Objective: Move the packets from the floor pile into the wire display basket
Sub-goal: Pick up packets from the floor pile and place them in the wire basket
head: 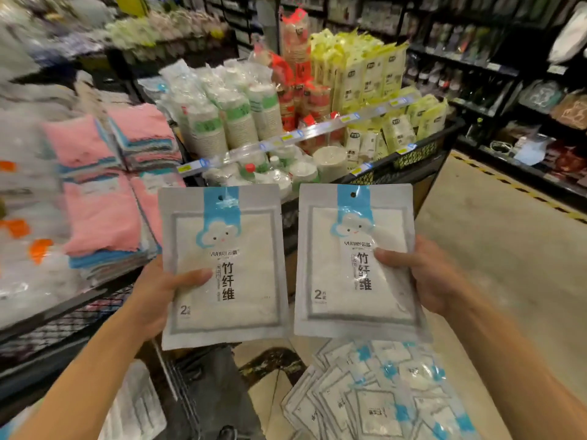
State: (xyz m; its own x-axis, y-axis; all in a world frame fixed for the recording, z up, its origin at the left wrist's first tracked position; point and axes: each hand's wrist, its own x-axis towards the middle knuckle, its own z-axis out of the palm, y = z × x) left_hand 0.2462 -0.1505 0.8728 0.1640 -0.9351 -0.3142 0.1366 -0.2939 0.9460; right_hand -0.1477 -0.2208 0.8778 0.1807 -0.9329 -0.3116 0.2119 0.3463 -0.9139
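packets (222, 268) (355, 265) upright, one in each hand (158, 293) (428, 277)

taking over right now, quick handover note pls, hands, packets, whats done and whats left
Left hand: grips one packet by its left edge, held upright.
Right hand: grips a second packet by its right edge, held level with the first.
Floor pile: many packets lie below the right hand.
Wire basket: to the left, folded cloths stacked on top.
Done: two packets lifted.
Left: place both, then clear the pile.
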